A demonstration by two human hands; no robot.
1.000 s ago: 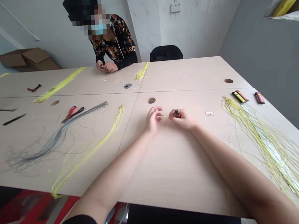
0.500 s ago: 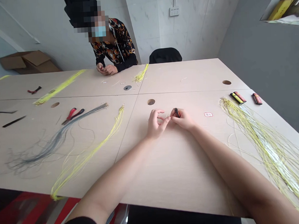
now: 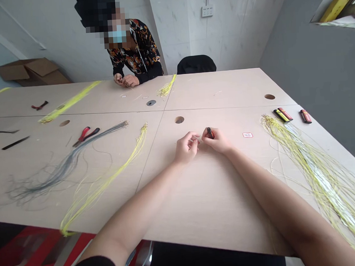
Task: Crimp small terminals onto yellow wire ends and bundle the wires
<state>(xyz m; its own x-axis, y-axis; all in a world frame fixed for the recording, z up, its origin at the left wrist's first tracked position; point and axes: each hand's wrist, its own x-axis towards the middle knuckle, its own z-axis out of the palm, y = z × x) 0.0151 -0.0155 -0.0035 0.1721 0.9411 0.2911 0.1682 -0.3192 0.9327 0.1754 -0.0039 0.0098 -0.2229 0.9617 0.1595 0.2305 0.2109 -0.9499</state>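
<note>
- A pale counter (image 3: pixel 170 213) is filling most of the view, with a marbled wall (image 3: pixel 174 29) rising behind it and a grey wall (image 3: pixel 314 64) standing on the right.
- The right hand (image 3: pixel 216 140) is resting near the middle of the counter, its fingers closing around a small dark tool (image 3: pixel 210 133) that is pointing upward.
- The left hand (image 3: pixel 186 149) is facing it just beside, its fingers curling; whether they are gripping anything cannot be told.
- A thin, pale strand (image 3: pixel 200 139) is showing between the two hands, too small to make out clearly.
- A small red-edged label (image 3: pixel 248 135) is lying to the right of the hands.
- Farther right, a large yellow bundle (image 3: pixel 305 157) is spreading toward the near edge, with red and dark cylinders (image 3: pixel 305 116) sitting near its far end.
- On the left, a thin yellow bundle (image 3: pixel 119 168) and a grey bundle (image 3: pixel 73 155) are stretching across the counter, and red-and-black pliers (image 3: pixel 86 135) are lying beside the grey one.
- Across the counter, a person (image 3: pixel 136 51) in a patterned top is leaning forward, bringing both hands together.
</note>
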